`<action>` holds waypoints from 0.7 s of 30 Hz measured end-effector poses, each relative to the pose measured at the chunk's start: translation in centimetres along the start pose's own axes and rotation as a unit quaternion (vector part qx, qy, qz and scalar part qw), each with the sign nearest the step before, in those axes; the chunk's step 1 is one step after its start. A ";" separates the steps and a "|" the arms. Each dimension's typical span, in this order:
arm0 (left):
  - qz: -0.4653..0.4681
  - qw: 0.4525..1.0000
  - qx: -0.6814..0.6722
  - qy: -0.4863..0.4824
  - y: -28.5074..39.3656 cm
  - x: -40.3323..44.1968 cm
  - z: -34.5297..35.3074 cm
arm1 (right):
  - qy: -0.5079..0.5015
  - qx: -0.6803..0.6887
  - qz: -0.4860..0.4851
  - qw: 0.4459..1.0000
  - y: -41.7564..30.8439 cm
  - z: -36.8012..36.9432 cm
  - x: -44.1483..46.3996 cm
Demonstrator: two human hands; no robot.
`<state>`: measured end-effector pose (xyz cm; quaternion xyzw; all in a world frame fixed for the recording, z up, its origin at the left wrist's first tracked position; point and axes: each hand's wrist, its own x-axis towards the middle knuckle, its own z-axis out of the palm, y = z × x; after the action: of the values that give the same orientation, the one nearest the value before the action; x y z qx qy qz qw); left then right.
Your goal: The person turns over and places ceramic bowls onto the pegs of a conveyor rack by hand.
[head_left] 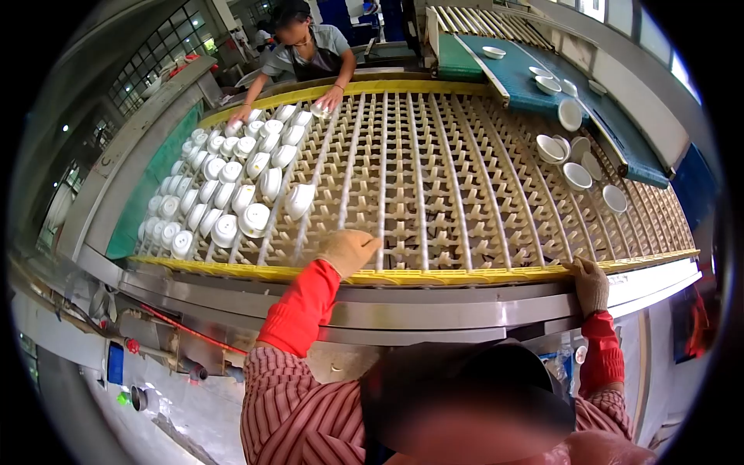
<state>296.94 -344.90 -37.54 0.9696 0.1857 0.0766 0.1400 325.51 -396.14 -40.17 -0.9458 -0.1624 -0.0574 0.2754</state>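
Note:
My left hand point(349, 253), in a tan glove with a red sleeve cuff, is over the near edge of the pegged conveyor point(403, 198). Its fingers are curled closed and no bowl shows in them. A white bowl point(300, 201), tilted on the pegs, is the nearest one to it. At the right, my gloved right hand point(587, 284) has its fingers bent over the yellow rim point(496, 275) of the conveyor. Several white bowls point(225, 230) stand tilted in rows on the left part. Loose white bowls point(577, 176) lie scattered at the right.
Across the conveyor a co-worker point(314, 50) leans in, both hands among the bowls at the far left. A teal belt point(535, 81) at the upper right carries more bowls and slopes down toward the pegs. A metal ledge point(418, 314) runs along the near side.

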 end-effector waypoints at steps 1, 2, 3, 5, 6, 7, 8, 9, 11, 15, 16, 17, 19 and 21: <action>-0.018 0.999 0.043 -0.026 0.2 0.5 0.0 | -0.061 0.049 0.052 0.996 2.0 0.3 1.3; -0.036 0.994 0.085 -0.055 0.4 0.8 0.2 | -0.069 0.038 0.023 0.997 3.2 0.3 2.0; -0.045 0.991 0.117 -0.047 0.5 1.1 0.6 | -0.077 0.028 -0.006 0.997 4.3 0.3 2.6; -0.038 0.984 0.176 -0.002 -1.4 2.0 3.6 | -0.035 -0.187 -0.263 0.946 7.6 0.3 4.0; -0.012 0.987 0.161 0.009 -1.7 2.0 3.6 | 0.003 -0.209 -0.276 0.938 9.7 1.3 4.6; -0.046 0.989 0.135 -0.034 -2.3 2.3 5.4 | -0.058 -0.165 -0.255 0.951 12.8 2.9 4.3; -0.024 0.983 0.181 -0.029 -4.5 3.0 5.9 | -0.127 -0.198 -0.212 0.949 11.2 2.4 4.9; -0.020 0.974 0.221 -0.043 -3.8 2.5 5.0 | -0.063 -0.234 -0.259 0.935 12.5 3.5 4.8; 0.014 0.960 0.267 -0.078 -6.3 3.8 4.1 | -0.115 -0.270 -0.205 0.934 12.3 2.7 6.7; -0.128 0.980 0.103 -0.112 -4.5 3.3 2.0 | -0.047 -0.223 -0.281 0.932 17.7 3.2 9.4; -0.136 0.983 0.049 -0.115 -4.7 3.1 2.0 | -0.071 -0.183 -0.221 0.955 18.2 3.1 9.4; -0.145 0.982 0.054 -0.112 -3.9 3.0 1.7 | -0.082 -0.146 -0.174 0.970 18.8 3.2 10.0; -0.152 0.980 0.076 -0.105 -3.1 2.5 1.4 | -0.095 -0.065 -0.093 0.989 20.4 3.5 10.9; -0.144 0.979 0.101 -0.099 -3.3 2.6 1.4 | -0.111 0.057 -0.020 0.992 23.9 4.4 12.2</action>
<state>298.45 -341.32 -39.63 0.9447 0.3150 -0.0600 0.0689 345.19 -409.44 -53.43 -0.9257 -0.2134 0.0519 0.3081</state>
